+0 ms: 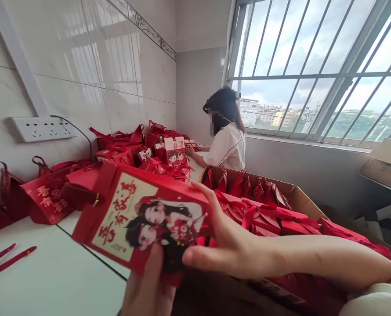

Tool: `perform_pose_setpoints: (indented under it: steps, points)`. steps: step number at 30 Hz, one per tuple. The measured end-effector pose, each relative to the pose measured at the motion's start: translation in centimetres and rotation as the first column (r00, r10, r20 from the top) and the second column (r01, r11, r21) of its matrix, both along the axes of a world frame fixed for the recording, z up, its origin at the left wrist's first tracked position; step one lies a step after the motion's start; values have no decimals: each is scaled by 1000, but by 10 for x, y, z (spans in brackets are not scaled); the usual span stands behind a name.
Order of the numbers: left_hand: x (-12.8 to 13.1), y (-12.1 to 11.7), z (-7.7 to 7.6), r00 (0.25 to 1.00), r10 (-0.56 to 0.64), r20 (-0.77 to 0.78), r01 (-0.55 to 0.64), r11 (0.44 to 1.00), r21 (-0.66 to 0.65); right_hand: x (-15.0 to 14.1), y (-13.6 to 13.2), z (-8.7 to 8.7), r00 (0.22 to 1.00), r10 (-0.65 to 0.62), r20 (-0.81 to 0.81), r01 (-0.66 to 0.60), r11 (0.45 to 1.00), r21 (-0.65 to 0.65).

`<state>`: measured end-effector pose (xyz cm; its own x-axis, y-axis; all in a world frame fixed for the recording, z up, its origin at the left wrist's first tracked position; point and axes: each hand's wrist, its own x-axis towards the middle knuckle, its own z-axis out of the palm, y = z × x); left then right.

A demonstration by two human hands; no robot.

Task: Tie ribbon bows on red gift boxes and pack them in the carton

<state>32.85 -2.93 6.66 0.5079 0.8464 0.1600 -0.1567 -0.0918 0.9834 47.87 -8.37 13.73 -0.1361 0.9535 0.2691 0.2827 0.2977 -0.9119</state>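
Note:
A red gift box (pixel 106 219) printed with a cartoon couple and gold lettering is held up in front of me, tilted. My left hand (pixel 151 281) grips its lower edge from beneath, thumb on the printed face. My right hand (pixel 220 239) is closed around the box's right end, thumb on the front and fingers over the top. A dark red strap handle (pixel 80 195) with a small gold fastener shows at the box's left end. Two loose red straps (pixel 12 259) lie on the white table (pixel 50 276) at lower left.
Many red gift boxes (pixel 52 195) stand along the tiled wall. A cardboard carton (pixel 297 199) packed with red boxes is at my right. Farther back, a person (pixel 230 142) in a white top handles a box. A power strip (pixel 44 128) with a black cable is on the wall.

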Motion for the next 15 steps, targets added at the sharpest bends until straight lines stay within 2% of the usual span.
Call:
perform_pose_setpoints:
  steps: [2, 3, 4, 5, 6, 7, 8, 9, 10, 11, 13, 15]
  points:
    - [23, -2, 2, 987, -27, 155, 53, 985, -165, 11, 12, 3, 996, -34, -83, 38, 998, 42]
    - [31, -1, 1, 980, -41, 195, 82, 975, -208, 22, 21, 6, 992, -97, -76, 104, 990, 90]
    - [35, 2, -2, 979, -60, 196, 103, 970, -220, 36, 32, 11, 981, -193, -33, 196, 969, 151]
    - [35, 5, -5, 982, -91, 163, 124, 971, -204, 52, 44, 16, 944, -328, 25, 312, 919, 241]
    - [31, 10, -10, 987, -121, 103, 137, 977, -165, 71, 57, 22, 868, -488, 92, 433, 834, 341]
    - [24, 15, -15, 990, -141, 24, 143, 984, -111, 92, 71, 28, 741, -649, 171, 536, 725, 432]
    - [14, 20, -19, 987, -147, -61, 144, 988, -49, 112, 84, 32, 576, -778, 251, 613, 614, 497]
    - [3, 24, -22, 981, -133, -139, 137, 991, 14, 131, 96, 35, 407, -837, 365, 662, 546, 514]
    - [-8, 28, -25, 973, -107, -205, 124, 990, 70, 149, 107, 36, 255, -830, 495, 719, 505, 476]
    - [-19, 31, -26, 965, -68, -254, 99, 988, 114, 164, 116, 35, 160, -785, 598, 775, 475, 416]
    - [-38, 37, -26, 950, 20, -312, 36, 984, 173, 185, 131, 27, 104, -715, 691, 840, 435, 324]
    - [-55, 43, -26, 929, 128, -347, -55, 975, 213, 197, 143, 13, 107, -687, 719, 875, 409, 260]
